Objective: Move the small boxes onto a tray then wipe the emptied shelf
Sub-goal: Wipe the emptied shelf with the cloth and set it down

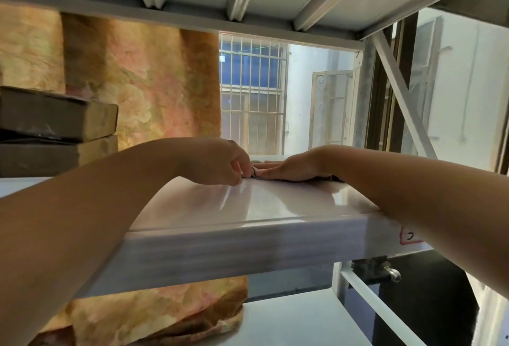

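Right hand (292,170) flat, fingers spread, pressing cloth (257,172) onto shelf (248,202). Left hand (220,164) at its 9 o'clock, pinching cloth edge. Two boxes (55,131) stacked far at 9 o'clock.

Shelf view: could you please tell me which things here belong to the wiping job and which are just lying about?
Job:
shelf
cloth, flat under right hand
left hand, pinching the cloth's edge

Lying about:
two stacked boxes at the left
patterned curtain
barred window

Two bare forearms, sleeveless to the frame edge; left hand (217,162), right hand (292,169).
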`<action>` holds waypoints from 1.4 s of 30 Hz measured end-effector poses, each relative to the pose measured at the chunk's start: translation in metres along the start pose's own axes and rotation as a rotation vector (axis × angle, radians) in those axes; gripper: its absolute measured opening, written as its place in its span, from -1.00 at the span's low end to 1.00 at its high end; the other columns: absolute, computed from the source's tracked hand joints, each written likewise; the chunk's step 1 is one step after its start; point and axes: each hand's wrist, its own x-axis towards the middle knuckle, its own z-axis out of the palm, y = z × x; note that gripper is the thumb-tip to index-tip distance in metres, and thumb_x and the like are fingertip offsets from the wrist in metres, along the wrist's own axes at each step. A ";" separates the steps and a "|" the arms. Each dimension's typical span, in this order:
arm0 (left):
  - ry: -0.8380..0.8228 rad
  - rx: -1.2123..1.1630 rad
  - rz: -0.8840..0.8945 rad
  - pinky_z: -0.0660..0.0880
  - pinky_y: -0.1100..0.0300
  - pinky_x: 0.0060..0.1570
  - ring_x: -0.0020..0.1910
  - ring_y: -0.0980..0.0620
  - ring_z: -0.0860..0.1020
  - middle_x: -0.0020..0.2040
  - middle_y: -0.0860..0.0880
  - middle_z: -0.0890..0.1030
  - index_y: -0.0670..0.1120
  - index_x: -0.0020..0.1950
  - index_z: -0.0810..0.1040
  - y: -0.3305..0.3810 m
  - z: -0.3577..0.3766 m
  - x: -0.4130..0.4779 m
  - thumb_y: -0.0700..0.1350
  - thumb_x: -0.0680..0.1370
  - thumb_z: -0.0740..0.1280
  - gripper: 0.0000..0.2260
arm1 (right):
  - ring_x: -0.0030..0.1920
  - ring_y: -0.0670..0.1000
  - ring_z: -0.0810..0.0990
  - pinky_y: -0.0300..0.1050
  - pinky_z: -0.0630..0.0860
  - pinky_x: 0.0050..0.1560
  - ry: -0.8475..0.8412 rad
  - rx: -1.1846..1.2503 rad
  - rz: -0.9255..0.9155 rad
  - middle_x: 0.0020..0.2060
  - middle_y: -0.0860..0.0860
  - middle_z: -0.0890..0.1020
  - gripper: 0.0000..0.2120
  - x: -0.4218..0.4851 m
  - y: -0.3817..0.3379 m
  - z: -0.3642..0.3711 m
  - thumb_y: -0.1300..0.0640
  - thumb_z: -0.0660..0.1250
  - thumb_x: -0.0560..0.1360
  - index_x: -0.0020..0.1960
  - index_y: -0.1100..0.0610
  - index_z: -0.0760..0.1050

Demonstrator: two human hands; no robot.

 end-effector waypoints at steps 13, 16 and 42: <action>-0.028 0.040 0.005 0.39 0.43 -0.06 0.00 0.27 0.52 -0.01 0.27 0.55 0.20 0.09 0.55 -0.017 0.002 -0.010 0.04 0.52 0.29 -0.83 | 0.41 0.13 0.28 -0.09 0.23 0.20 0.181 -0.334 0.490 0.45 0.12 0.28 -0.29 0.044 0.050 -0.052 -0.33 -0.07 0.54 0.45 0.17 0.25; -0.033 0.028 -0.045 0.37 0.49 -0.12 -0.03 0.34 0.53 -0.05 0.33 0.55 0.26 0.01 0.54 -0.036 -0.002 -0.021 0.09 0.50 0.30 -0.88 | 0.42 0.14 0.27 -0.06 0.24 0.27 0.188 -0.372 0.535 0.46 0.14 0.26 -0.34 0.057 0.062 -0.059 -0.25 -0.10 0.59 0.47 0.19 0.21; 0.338 -0.047 -0.261 0.40 0.36 -0.31 -0.19 0.24 0.52 -0.10 0.18 0.58 0.15 -0.02 0.55 -0.090 -0.018 -0.042 -0.14 0.50 0.27 -0.82 | 0.29 0.03 0.38 -0.06 0.30 0.23 0.055 -0.065 -0.099 0.36 0.01 0.37 -0.46 0.132 -0.122 -0.009 -0.27 -0.04 0.57 0.48 -0.08 0.17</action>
